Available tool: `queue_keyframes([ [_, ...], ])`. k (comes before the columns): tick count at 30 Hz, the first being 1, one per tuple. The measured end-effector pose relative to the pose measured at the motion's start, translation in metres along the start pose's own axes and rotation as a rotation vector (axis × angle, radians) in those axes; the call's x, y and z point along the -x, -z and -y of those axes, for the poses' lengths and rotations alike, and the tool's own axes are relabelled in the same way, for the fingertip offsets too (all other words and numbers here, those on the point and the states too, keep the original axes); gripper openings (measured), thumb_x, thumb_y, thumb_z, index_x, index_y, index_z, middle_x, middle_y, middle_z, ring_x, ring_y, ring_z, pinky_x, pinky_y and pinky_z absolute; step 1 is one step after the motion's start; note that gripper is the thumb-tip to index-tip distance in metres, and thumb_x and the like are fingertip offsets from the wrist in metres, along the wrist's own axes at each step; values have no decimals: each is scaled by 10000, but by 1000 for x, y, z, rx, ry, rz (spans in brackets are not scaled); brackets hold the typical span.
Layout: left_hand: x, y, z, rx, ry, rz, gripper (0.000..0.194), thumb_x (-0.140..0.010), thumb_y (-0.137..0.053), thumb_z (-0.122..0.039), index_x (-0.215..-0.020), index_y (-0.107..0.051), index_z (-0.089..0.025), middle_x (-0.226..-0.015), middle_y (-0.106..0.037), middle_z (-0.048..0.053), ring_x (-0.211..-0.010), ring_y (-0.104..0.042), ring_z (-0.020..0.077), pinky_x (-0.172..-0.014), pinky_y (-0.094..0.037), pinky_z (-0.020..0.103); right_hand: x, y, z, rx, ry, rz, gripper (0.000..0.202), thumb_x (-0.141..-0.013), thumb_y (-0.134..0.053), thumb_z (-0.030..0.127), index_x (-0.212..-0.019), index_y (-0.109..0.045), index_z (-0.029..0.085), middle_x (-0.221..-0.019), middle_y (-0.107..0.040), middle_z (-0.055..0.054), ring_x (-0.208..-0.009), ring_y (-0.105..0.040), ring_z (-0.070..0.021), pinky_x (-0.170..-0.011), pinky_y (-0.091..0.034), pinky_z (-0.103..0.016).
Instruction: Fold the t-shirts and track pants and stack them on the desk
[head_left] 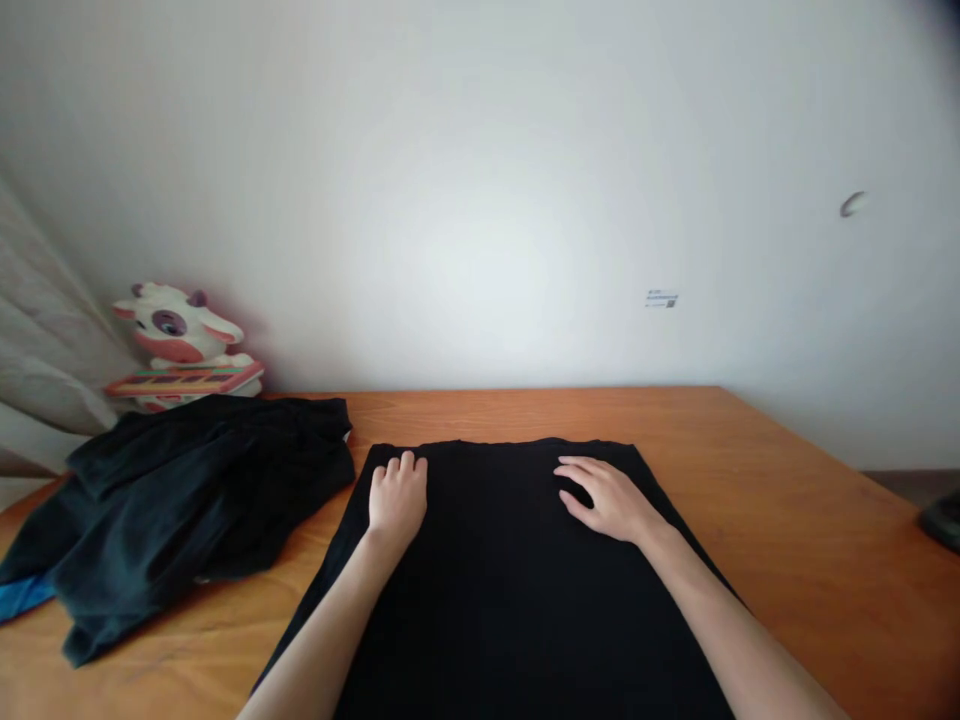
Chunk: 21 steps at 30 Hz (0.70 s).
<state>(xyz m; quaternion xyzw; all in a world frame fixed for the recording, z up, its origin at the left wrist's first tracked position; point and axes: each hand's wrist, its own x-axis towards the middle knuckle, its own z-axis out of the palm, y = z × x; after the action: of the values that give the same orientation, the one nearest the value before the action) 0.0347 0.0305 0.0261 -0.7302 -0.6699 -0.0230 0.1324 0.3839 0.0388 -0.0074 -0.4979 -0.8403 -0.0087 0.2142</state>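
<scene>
where it shows, black cloth (495, 590), seemingly smooth

Here now, brown table (810, 570), stretching past the right hand (604, 497). Flat on it, directly beneath that hand and the left hand (399, 493): black cloth (510, 600). Rumpled, left of the left hand: dark garment (202, 490), with blue fabric (24, 598) nearer in. Ahead, farther left: toy cow (180, 325).

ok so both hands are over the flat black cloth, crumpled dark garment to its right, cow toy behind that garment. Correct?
One fix: the crumpled dark garment lies to the left of the flat black cloth, per the head view. Left hand and right hand over the cloth, cow toy behind the garment: fine.
</scene>
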Motion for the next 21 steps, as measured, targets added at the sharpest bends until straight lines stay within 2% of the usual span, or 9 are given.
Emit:
queue_keyframes([
  [3,34,24,-36,-42,58,163,391,-924,-393,-13,-1116,-723,-96,-1134,-679,201,-1027,-666,340,-768,-564,433,8,10,4,-44,-49,94,442,-956,-533,473,-1331,-650,272,-1486,-578,-83,-1356,-540,-275,-1154,-405,-478],
  [5,55,34,-56,-5,55,225,366,-996,-404,-136,-1212,-693,-71,-1193,-663,244,-1025,-673,359,-707,-587,433,17,16,0,-50,-116,129,478,-971,-502,531,-1355,-631,278,-1540,-520,-84,-1418,-476,-275,-1186,-353,-497],
  [8,73,45,-76,58,-33,253,415,-1022,-469,-310,-1302,-651,-63,-1285,-629,270,-1067,-668,379,-707,-608,453,32,25,-10,-3,-253,170,549,-988,-428,614,-1392,-602,285,-1598,-444,-79,-1473,-399,-255,-1214,-295,-479],
  [12,77,56,-96,103,-125,228,375,-1009,-492,-329,-1207,-707,-94,-1207,-671,234,-1038,-678,381,-694,-611,463,57,35,-24,201,-560,199,582,-1016,-347,615,-1454,-553,291,-1631,-393,-53,-1502,-342,-211,-1227,-241,-395],
  [14,74,53,-105,126,-189,163,380,-1000,-503,-358,-1202,-715,-116,-1261,-661,236,-1063,-674,393,-751,-603,498,70,40,-29,287,-733,181,603,-1036,-289,564,-1480,-531,236,-1622,-398,-116,-1500,-345,-267,-1210,-253,-449],
  [16,67,42,-112,187,-291,77,412,-988,-521,-384,-1268,-691,-135,-1385,-609,235,-1149,-647,402,-891,-566,547,83,45,-33,349,-881,161,625,-1041,-246,521,-1494,-513,182,-1595,-413,-193,-1475,-374,-343,-1163,-297,-517],
  [19,55,16,-112,338,-461,-20,445,-988,-505,-406,-1319,-666,-155,-1478,-555,201,-1297,-571,382,-1080,-466,559,105,56,-39,415,-1047,164,636,-1028,-253,508,-1488,-514,154,-1538,-452,-269,-1412,-437,-421,-1064,-374,-571],
  [21,47,-1,-108,441,-535,-63,454,-999,-476,-424,-1339,-649,-179,-1480,-564,169,-1344,-540,351,-1127,-435,545,121,66,-46,443,-1138,172,625,-1020,-270,493,-1458,-540,139,-1488,-488,-303,-1360,-484,-454,-994,-414,-596],
])
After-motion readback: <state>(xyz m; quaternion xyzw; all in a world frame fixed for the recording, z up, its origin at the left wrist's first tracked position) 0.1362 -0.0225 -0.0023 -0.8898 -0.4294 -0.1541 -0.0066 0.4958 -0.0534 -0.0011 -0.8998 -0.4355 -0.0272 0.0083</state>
